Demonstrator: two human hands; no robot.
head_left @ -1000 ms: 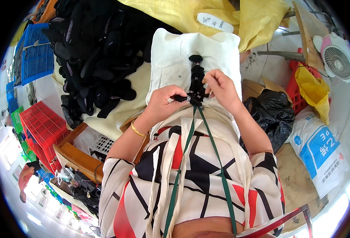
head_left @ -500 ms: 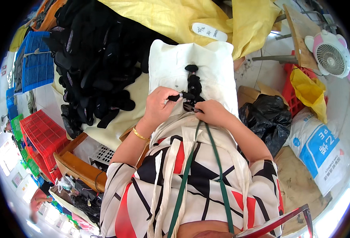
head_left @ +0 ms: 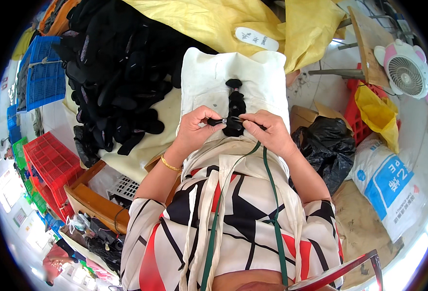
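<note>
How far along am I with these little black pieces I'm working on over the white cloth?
Looks done: a short column of black pieces lies on the white cloth ahead of your hands. In hand: your left hand and right hand pinch one small black piece between them. Left: a large heap of black pieces sits to your left, so most seems still ahead.

Black piece (head_left: pixel 233 119) half-hidden by fingers (head_left: pixel 252 121)

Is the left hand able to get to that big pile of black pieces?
Probably yes: the left hand pinches a small black piece, but the black pile lies close on its side with nothing between.
</note>
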